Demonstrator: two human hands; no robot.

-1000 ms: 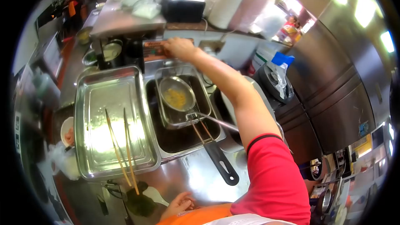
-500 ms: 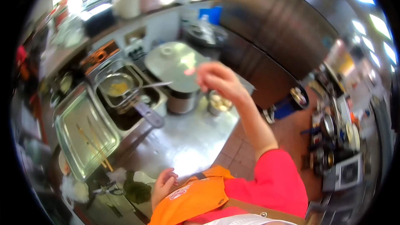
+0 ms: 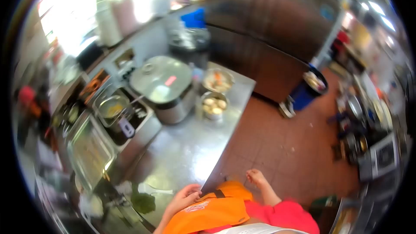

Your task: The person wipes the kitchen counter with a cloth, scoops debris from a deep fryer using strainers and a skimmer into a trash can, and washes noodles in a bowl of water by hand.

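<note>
Here's my left hand [image 3: 187,196] by the edge of the steel counter [image 3: 173,151], fingers loosely bent, slightly apart, empty; my right hand [image 3: 257,177] hangs over the red floor [image 3: 281,160], fingers curled, too blurred to tell whether they meet; around me, strainer [image 3: 111,106], lidded cooker [image 3: 175,110], then metal bowl [image 3: 213,116] of pale pieces; the counter gleams, glaring toward its right edge.

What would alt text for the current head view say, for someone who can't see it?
Left hand near the edge of a steel counter, right hand over a red tiled floor, neither visibly holding anything. On the counter, a lidded pot stands between a strainer and a bowl of pale round pieces. The image is partly blurred.
</note>
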